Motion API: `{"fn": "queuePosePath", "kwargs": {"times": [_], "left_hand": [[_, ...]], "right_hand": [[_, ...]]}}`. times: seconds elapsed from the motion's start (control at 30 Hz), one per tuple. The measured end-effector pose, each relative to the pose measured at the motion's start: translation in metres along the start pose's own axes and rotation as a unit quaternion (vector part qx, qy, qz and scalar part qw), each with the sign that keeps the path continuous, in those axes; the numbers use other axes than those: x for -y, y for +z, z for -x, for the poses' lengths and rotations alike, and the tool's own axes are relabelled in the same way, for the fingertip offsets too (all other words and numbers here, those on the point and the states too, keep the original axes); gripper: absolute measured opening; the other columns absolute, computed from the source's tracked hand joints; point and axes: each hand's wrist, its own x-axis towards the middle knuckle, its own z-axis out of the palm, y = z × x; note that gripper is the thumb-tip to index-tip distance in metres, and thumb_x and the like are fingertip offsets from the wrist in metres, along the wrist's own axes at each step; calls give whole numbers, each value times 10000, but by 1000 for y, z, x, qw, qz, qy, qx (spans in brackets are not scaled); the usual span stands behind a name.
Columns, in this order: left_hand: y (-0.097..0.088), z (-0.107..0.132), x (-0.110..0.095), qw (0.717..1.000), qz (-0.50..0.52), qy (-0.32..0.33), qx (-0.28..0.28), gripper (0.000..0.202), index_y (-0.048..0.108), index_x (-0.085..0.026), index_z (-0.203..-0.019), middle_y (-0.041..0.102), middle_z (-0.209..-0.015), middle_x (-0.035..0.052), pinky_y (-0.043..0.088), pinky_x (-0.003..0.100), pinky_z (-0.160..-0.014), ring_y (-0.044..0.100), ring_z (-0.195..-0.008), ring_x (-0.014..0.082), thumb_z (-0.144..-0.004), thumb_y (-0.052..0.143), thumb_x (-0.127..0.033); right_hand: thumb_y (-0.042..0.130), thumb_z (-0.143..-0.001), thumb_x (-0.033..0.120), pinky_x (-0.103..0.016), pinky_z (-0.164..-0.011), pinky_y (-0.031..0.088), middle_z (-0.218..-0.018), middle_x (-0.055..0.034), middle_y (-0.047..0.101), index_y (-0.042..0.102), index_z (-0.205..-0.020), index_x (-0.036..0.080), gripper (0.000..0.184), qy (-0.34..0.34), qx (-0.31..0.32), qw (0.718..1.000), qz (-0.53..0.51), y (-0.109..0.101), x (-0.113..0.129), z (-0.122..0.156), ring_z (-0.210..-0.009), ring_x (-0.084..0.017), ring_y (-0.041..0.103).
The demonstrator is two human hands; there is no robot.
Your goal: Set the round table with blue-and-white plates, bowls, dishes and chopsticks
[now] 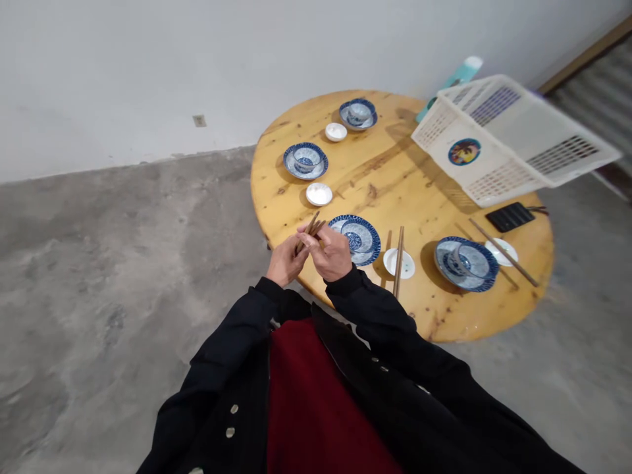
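Observation:
Both hands are together over the near left edge of the table. My left hand [287, 259] is closed round a small bundle of brown wooden chopsticks [313, 226], whose tips point up and away. My right hand [332, 253] touches the same chopsticks with its fingers closed on them. Just beyond the right hand lies a blue-patterned plate [374, 247] with a glass bowl on it, partly covered by the hand. To its right a pair of chopsticks [399, 260] rests across a small white dish [407, 265].
The round wooden table [370, 178] also carries a plate with a bowl [467, 264], a dish with chopsticks [508, 250], two farther plate settings [305, 162], a white dish [318, 194], a black object [509, 216] and a large white plastic basket [486, 174]. A wall stands behind.

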Motion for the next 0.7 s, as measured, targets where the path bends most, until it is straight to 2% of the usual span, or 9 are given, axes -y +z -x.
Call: {"fn": "queuePosePath", "kwargs": {"times": [0.1, 0.2, 0.37, 0.53, 0.7], "left_hand": [[-7, -25, 8, 998, -52, 25, 9, 179, 568, -172, -759, 602, -771, 36, 412, 293, -723, 546, -764, 184, -878, 569, -305], [-16, -56, 21, 996, -83, 43, 14, 113, 599, -169, -787, 653, -836, 70, 437, 328, -809, 588, -853, 225, -857, 574, -254], [-40, -117, 46, 993, -92, 31, 61, 129, 653, -155, -880, 676, -814, 65, 445, 303, -749, 608, -783, 209, -858, 534, -200], [-58, -175, 70, 989, -24, 29, 143, 131, 667, -154, -887, 663, -754, 35, 463, 278, -727, 616, -760, 190, -827, 551, -149], [-52, -210, 82, 974, 106, 22, 201, 181, 664, -139, -993, 665, -805, 48, 497, 297, -734, 610, -755, 181, -853, 585, -222]], "right_hand": [[476, -979, 285, -355, -786, 551, -906, -100, 725, 670, -920, 217, 214, -38, -26, 997, 61, 14, -12, -12, -854, -229, 697], [466, -992, 276, -354, -780, 553, -887, -104, 717, 661, -926, 211, 215, -46, -58, 994, 80, 31, -29, -33, -852, -228, 694], [475, -992, 275, -353, -755, 550, -885, -109, 709, 657, -936, 203, 203, -12, -89, 992, 85, 64, -55, -78, -837, -226, 685], [483, -986, 274, -365, -759, 532, -862, -125, 694, 638, -893, 200, 195, 46, -98, 990, 85, 92, -75, -118, -836, -239, 662], [515, -979, 291, -334, -712, 522, -826, -99, 671, 613, -867, 212, 169, 87, -147, 977, 129, 101, -87, -141, -788, -219, 650]]}}
